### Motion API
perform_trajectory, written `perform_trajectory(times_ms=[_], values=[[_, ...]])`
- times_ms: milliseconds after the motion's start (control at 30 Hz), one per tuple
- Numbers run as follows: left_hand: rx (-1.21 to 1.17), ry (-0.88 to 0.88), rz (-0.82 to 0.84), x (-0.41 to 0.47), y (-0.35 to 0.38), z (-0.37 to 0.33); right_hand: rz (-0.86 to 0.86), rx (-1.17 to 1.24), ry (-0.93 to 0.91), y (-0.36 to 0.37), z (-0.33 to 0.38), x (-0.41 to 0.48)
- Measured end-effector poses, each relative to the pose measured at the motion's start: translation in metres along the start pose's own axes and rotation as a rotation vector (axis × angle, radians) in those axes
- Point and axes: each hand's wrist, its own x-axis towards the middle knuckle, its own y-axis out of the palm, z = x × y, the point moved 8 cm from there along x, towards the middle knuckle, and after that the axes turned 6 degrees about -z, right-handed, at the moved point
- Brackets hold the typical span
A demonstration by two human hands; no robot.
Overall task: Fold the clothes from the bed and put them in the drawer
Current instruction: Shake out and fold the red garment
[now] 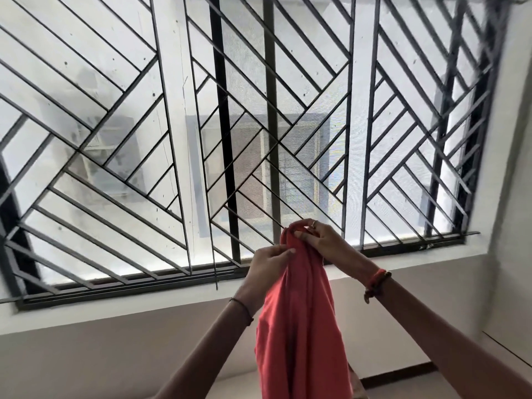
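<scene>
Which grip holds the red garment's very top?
The right grip, the one with the ring and orange wrist bands, bunches the top of the red garment; the left grip pinches its edge lower down.

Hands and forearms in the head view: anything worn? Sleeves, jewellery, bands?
No sleeves show; both forearms are bare to the frame edge. The left hand has a thin dark thread round its wrist. The right hand wears a ring, and its wrist carries red-orange threads beside a beaded bracelet.

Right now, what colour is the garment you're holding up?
Plain coral red garment, no pattern visible; the head view shows it.
</scene>
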Motion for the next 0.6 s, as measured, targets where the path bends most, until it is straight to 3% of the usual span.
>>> perform_trajectory(times_ms=[167, 433, 600], values=[[-0.077, -0.064, -0.001, -0.009, 0.002, 0.009, -0.054, 0.101, 0.032, -0.005, -0.004, -0.003], [0.063, 0.071, -0.012, -0.007, -0.008, 0.0, 0.032, 0.526, 0.174, 0.013, -0.004, -0.005], [0.155, 0.102, 0.038, -0.007, -0.007, -0.007, 0.046, 0.554, 0.183, 0.016, -0.007, 0.0]])
